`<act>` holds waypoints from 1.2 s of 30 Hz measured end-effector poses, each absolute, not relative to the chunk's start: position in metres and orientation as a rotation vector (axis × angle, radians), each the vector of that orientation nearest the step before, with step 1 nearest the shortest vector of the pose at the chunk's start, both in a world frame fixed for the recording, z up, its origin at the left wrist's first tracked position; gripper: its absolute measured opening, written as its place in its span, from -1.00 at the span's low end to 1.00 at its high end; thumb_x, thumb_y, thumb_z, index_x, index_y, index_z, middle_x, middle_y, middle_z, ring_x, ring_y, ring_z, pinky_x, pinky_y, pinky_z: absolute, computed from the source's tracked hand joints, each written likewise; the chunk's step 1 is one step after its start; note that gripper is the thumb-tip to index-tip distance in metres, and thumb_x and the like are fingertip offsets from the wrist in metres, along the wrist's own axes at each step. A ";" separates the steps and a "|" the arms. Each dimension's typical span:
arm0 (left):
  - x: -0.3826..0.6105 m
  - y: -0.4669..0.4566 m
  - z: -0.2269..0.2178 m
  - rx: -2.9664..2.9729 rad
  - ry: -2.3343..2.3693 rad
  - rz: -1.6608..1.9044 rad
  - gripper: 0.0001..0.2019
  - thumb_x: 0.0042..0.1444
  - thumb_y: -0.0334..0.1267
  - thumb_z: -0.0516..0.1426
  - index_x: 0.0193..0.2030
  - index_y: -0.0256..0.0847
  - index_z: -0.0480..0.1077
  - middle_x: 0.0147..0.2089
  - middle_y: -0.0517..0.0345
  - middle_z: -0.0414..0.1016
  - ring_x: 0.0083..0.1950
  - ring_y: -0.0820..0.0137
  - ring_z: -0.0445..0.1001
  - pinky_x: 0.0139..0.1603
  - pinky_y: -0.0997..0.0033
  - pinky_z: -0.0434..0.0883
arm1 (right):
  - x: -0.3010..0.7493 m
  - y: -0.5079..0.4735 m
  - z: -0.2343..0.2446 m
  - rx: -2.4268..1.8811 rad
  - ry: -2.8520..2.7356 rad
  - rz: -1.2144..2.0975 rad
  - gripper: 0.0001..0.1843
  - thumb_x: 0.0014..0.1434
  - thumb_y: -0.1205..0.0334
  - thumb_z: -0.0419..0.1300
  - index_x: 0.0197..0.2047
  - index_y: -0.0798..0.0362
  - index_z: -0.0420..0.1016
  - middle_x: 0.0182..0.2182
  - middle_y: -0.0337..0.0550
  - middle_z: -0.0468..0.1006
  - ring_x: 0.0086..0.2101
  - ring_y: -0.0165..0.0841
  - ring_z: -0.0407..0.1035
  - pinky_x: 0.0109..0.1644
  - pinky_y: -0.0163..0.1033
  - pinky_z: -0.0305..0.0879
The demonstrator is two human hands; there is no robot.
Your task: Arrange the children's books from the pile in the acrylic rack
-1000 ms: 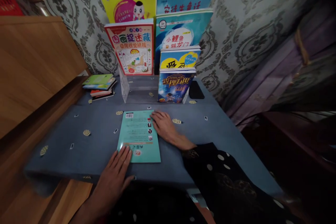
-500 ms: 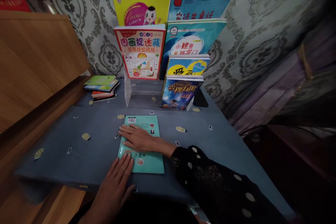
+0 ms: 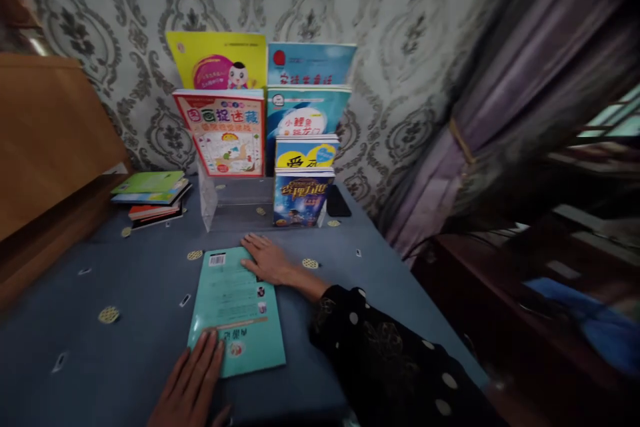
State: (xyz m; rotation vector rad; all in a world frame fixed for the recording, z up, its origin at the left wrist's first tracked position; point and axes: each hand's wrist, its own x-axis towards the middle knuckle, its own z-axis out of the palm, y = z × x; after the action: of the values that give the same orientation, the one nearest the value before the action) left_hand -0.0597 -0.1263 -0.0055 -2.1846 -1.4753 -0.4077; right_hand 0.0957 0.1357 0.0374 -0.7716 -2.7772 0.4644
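A teal paperback [image 3: 233, 310] lies back cover up on the blue tablecloth [image 3: 125, 293], its barcode at the far end. My left hand [image 3: 193, 383] rests flat on the book's near left corner, fingers stretched out. My right hand [image 3: 267, 259] lies flat on the far right corner of the book, fingers spread, its dotted black sleeve [image 3: 380, 353] crossing the table's near right.
A clear tiered stand [image 3: 215, 197] at the back holds several children's books upright against the patterned wall. A small stack of thin books [image 3: 150, 190] lies at the left. A dark phone [image 3: 339, 201] lies right of the stand. Wooden furniture stands left, a curtain right.
My right hand slid from the middle of the book to its far right corner. The camera swung right and up; the left hand stayed on the near corner.
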 end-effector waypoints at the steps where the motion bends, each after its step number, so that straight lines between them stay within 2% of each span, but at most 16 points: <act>1: -0.064 -0.123 -0.007 -2.206 -1.455 -0.396 -0.25 0.30 0.02 -0.02 0.50 -0.24 -0.19 0.27 0.00 0.40 0.22 0.16 0.43 0.10 0.22 0.39 | 0.100 0.133 0.037 -0.798 -2.763 0.463 -0.34 0.39 -0.03 -0.04 0.39 0.21 0.10 0.37 0.15 0.12 0.37 -0.14 -0.06 0.41 0.07 -0.09; 5: -0.081 -0.104 -0.010 -2.348 -1.370 -0.356 -0.15 0.22 0.20 0.01 0.50 -0.15 -0.19 0.34 0.00 0.30 0.24 0.09 0.41 0.07 0.20 0.39 | 0.111 0.122 0.037 -0.846 -2.741 0.418 -0.32 0.39 -0.05 -0.03 0.41 0.20 0.06 0.39 0.14 0.07 0.38 -0.11 -0.12 0.42 0.10 -0.13; 10: -0.096 -0.065 -0.018 -2.433 -1.407 -0.384 -0.21 0.27 0.14 -0.02 0.50 -0.07 -0.27 0.40 0.06 0.19 0.31 0.12 0.33 0.14 0.22 0.38 | 0.121 0.110 0.046 -0.813 -2.778 0.422 -0.30 0.40 -0.04 -0.04 0.41 0.27 0.02 0.40 0.17 0.00 0.40 -0.08 -0.23 0.43 0.14 -0.20; 15: -0.114 -0.007 -0.029 -2.368 -1.535 -0.439 -0.30 0.33 0.08 -0.12 0.50 -0.04 -0.32 0.44 0.06 0.10 0.39 0.11 0.21 0.28 0.10 0.28 | 0.133 0.097 0.050 -0.741 -2.765 0.430 -0.33 0.41 -0.04 -0.05 0.41 0.21 0.01 0.41 0.14 0.00 0.40 -0.11 -0.24 0.43 0.14 -0.18; 24: -0.136 0.072 -0.013 -2.416 -1.757 -0.390 -0.39 0.34 0.05 -0.17 0.42 -0.21 0.12 0.42 -0.01 0.16 0.42 0.13 0.14 0.34 0.02 0.23 | 0.161 0.056 0.060 -0.590 -2.764 0.434 -0.31 0.38 -0.01 0.03 0.40 0.23 0.03 0.38 0.18 0.06 0.39 -0.12 -0.16 0.43 0.09 -0.15; 31: -0.129 0.072 0.001 -2.452 -1.788 -0.449 -0.51 0.38 -0.07 -0.17 0.40 -0.04 0.15 0.41 0.08 0.19 0.43 0.21 0.14 0.34 0.01 0.21 | 0.195 0.015 0.073 -0.410 -2.758 0.520 -0.26 0.35 -0.01 0.08 0.42 0.21 -0.02 0.38 0.20 0.05 0.39 -0.14 -0.16 0.45 0.02 -0.18; 36: -0.118 0.066 0.018 -2.485 -1.836 -0.456 -0.52 0.39 -0.09 -0.18 0.38 -0.02 0.18 0.39 0.06 0.23 0.42 0.22 0.15 0.32 -0.01 0.23 | 0.205 0.003 0.057 -0.305 -2.762 0.464 -0.41 0.42 0.17 0.00 0.43 0.11 -0.02 0.37 0.13 0.13 0.39 -0.23 -0.14 0.43 -0.02 -0.08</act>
State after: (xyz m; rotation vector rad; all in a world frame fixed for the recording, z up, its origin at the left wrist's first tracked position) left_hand -0.1177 0.0656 0.0179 -2.4849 -1.8364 -0.4561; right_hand 0.2053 0.0033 0.0570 -0.3052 -2.7618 0.4641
